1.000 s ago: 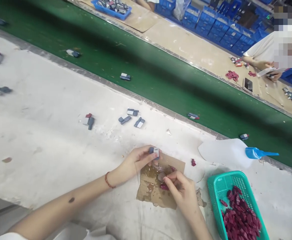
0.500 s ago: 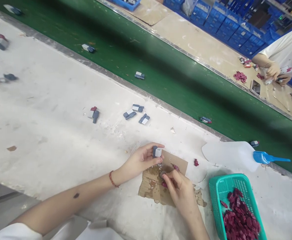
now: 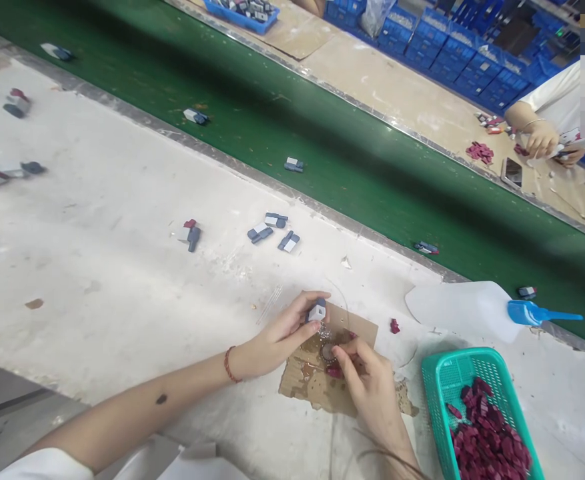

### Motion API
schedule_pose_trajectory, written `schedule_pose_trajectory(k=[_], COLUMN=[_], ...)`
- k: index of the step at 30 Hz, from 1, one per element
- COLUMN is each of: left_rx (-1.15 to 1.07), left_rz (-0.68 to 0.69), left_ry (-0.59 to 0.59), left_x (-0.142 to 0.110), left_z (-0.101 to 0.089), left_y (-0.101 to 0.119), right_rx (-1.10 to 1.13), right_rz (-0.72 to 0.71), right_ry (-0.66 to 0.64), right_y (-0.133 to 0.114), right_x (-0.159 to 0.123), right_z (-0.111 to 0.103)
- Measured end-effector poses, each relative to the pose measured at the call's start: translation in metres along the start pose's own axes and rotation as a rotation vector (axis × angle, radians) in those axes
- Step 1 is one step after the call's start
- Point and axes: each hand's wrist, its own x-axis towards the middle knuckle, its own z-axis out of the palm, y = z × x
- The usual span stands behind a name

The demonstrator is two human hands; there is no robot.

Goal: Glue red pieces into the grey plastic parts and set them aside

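Observation:
My left hand (image 3: 292, 327) is closed around a small house-shaped block (image 3: 317, 311), dark blue-grey and white, with a square hole facing me. Just below it, my right hand (image 3: 369, 377) is pinched, its fingertips at the rim of a small round dish (image 3: 328, 352); what the pinch holds, if anything, is hidden. Both hands are over a wet, stained piece of cardboard (image 3: 367, 330). A dark red piece (image 3: 335, 371) lies beside the dish.
A green basket (image 3: 429, 393) of dark red pieces (image 3: 492, 433) stands at right, below a lying white bottle (image 3: 462, 310) with a blue nozzle. Several similar blocks (image 3: 259, 231) rest on the table. Beyond runs a green conveyor (image 3: 352, 180); a co-worker's hand (image 3: 542, 140) is across it.
The block in my left hand has turned so its square hole faces me. My right hand stays by the dish. Blocks on the conveyor have moved right and toward me.

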Motion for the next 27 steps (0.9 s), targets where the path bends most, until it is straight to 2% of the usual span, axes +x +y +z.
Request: schedule_pose_trajectory(k=[5,9,15,27], left_rx=[0.268,0.421,0.515,0.59], left_rz=[0.084,0.142,0.159,0.215], left_ry=[-0.122,-0.221,-0.277,-0.309], left_x=[-0.001,-0.002,-0.002,-0.002], left_z=[-0.001,0.0,0.003,0.003], left_y=[0.003,0.002,0.0,-0.003], right_rx=[0.466,0.68,0.74,0.696], right_rz=[0.18,0.21,0.182,0.177], right_ry=[0.124,0.214,0.236,0.199], right_y=[-0.003,-0.006,-0.014,-0.014], right_x=[0.004,0.006,0.005,0.006], right_z=[-0.001,0.004,0.008,0.011])
